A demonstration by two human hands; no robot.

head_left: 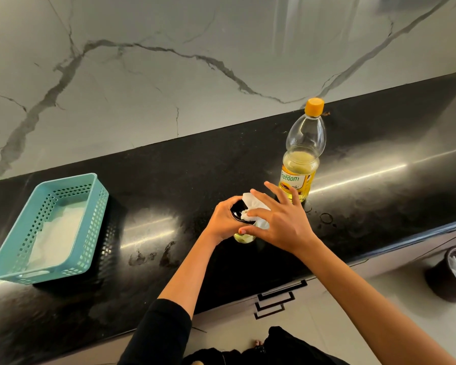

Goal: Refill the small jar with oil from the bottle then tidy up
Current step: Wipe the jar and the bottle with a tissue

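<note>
Head view: the left hand (225, 219) is curled around the small jar (242, 237), with its fingers wrapped at the black lid (236, 210) and the forearm raised from the lower centre. The right hand (282, 222) is extended from the lower right, back uppermost, with its fingers straight and spread. A white tissue (250, 200) is pressed by them onto the lid. The right thumb is hidden, so a pinch on the tissue cannot be confirmed. The jar is stood on the black counter (169, 180) between both hands, and pale oil is seen in its base. The oil bottle (302, 154) is stood upright, capped in yellow, just behind the right fingertips and unheld. A teal basket (95, 180) containing white paper is set well to the left.
</note>
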